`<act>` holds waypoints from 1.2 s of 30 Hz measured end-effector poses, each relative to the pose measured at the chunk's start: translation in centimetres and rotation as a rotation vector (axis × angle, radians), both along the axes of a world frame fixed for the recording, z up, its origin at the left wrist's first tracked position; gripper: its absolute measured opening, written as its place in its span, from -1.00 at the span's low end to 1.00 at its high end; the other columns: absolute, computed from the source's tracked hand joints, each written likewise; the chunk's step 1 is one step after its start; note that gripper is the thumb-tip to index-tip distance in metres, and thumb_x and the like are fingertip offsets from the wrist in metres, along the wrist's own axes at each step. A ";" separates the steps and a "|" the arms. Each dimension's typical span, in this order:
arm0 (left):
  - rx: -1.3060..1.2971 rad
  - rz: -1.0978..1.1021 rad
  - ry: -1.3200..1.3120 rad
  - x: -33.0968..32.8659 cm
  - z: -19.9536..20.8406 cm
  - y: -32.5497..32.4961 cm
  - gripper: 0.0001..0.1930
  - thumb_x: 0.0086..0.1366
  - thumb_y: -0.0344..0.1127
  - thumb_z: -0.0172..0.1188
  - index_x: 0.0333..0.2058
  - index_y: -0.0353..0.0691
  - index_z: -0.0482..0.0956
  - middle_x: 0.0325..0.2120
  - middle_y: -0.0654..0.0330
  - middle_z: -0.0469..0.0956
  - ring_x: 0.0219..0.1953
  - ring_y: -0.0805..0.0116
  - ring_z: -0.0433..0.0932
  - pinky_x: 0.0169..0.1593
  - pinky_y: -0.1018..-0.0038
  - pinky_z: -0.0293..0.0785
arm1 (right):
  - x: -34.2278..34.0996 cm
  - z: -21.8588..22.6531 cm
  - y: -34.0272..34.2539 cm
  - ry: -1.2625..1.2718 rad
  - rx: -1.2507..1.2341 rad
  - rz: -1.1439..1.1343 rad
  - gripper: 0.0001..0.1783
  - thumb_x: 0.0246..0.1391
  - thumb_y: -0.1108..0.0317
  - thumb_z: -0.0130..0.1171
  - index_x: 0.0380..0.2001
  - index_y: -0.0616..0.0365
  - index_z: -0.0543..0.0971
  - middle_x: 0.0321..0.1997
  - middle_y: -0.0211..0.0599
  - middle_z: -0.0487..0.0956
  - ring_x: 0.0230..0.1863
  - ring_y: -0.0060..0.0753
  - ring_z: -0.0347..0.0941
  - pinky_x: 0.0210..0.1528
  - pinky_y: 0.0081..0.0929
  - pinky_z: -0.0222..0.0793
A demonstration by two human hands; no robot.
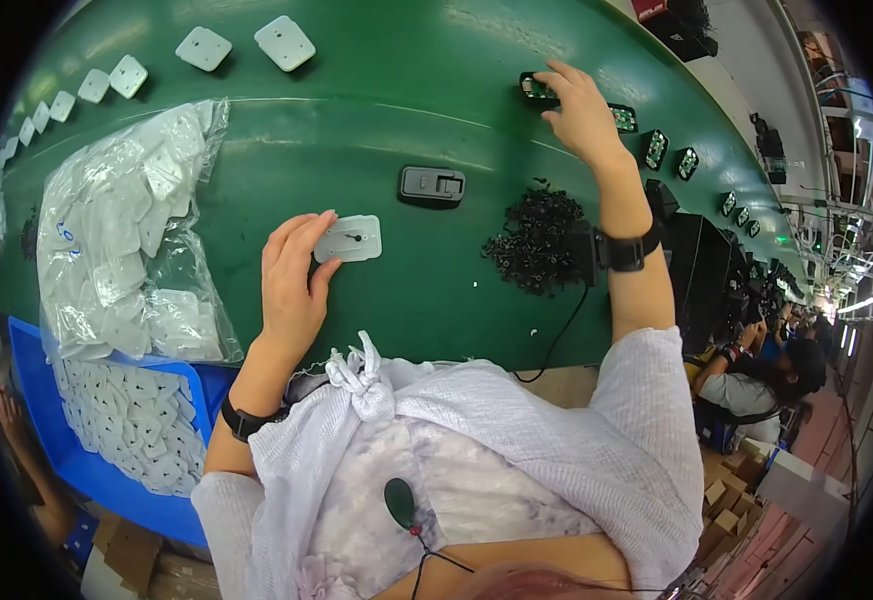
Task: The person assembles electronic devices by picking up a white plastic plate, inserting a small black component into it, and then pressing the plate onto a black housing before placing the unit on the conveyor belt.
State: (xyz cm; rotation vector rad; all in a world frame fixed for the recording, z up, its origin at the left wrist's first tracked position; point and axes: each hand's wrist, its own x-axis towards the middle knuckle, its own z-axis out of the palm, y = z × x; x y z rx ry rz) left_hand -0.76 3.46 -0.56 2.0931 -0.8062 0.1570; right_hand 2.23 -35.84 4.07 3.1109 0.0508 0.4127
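Note:
My left hand holds a white plastic cover at its left end, thumb below and fingers above. A small black part lies on the middle of that cover. Far to the right, my right hand reaches over a black case with a green circuit board inside, its fingers and thumb around the case's right end. Between my hands rests a closed-looking black oblong device on the green table. A pile of small black parts lies below my right forearm.
A clear bag of white covers lies at the left, above a blue bin full of similar pieces. More white covers line the far left. Circuit-board cases line the right, near black boxes. Other people sit beyond.

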 end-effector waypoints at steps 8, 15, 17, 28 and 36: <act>-0.005 -0.006 0.021 0.0 -0.5 0.4 -0.41 -0.03 -0.60 0.27 0.06 -0.23 0.44 -0.09 0.12 0.53 0.03 0.11 0.43 0.06 0.28 0.32 | 3.2 -0.6 3.7 0.136 0.609 -0.006 -0.49 0.06 0.31 0.25 0.09 0.11 0.40 0.00 -0.12 0.50 -0.14 -0.36 0.45 -0.03 -0.44 0.37; 0.015 0.008 0.010 -0.2 -0.5 0.5 -0.41 -0.03 -0.58 0.28 0.06 -0.23 0.44 -0.06 0.11 0.50 0.05 0.09 0.41 0.07 0.26 0.33 | 4.8 0.3 13.8 0.383 0.868 0.146 -0.71 0.18 0.21 0.13 -0.16 0.19 0.55 -0.25 -0.29 0.56 -0.25 -0.53 0.46 -0.18 -0.51 0.35; -0.021 0.038 -0.023 -0.2 -0.4 0.5 -0.41 -0.04 -0.56 0.29 0.06 -0.22 0.43 -0.06 0.10 0.49 0.05 0.09 0.40 0.07 0.26 0.33 | 5.0 -1.0 13.9 0.310 0.642 0.134 -0.71 0.16 0.17 0.16 -0.20 0.15 0.60 -0.11 -0.26 0.54 -0.12 -0.35 0.46 -0.08 -0.40 0.37; -0.053 0.121 0.006 -0.5 -0.7 1.0 -0.42 0.02 -0.55 0.25 0.09 -0.21 0.41 -0.04 0.07 0.46 0.06 0.04 0.39 0.11 0.23 0.31 | 1.6 1.0 15.3 0.044 0.462 0.430 -0.53 -0.11 0.53 0.27 -0.03 0.11 0.54 -0.01 -0.18 0.50 0.01 -0.10 0.39 0.06 -0.29 0.34; -0.172 0.097 0.057 -0.5 -0.3 1.8 -0.52 0.12 -0.69 -0.06 0.05 -0.27 0.44 0.07 0.08 0.47 0.13 0.06 0.41 0.16 0.27 0.33 | -5.1 0.7 19.9 0.148 0.559 0.599 -0.52 -0.18 0.55 0.31 -0.07 0.19 0.55 -0.03 -0.18 0.51 -0.05 -0.09 0.42 -0.02 -0.26 0.36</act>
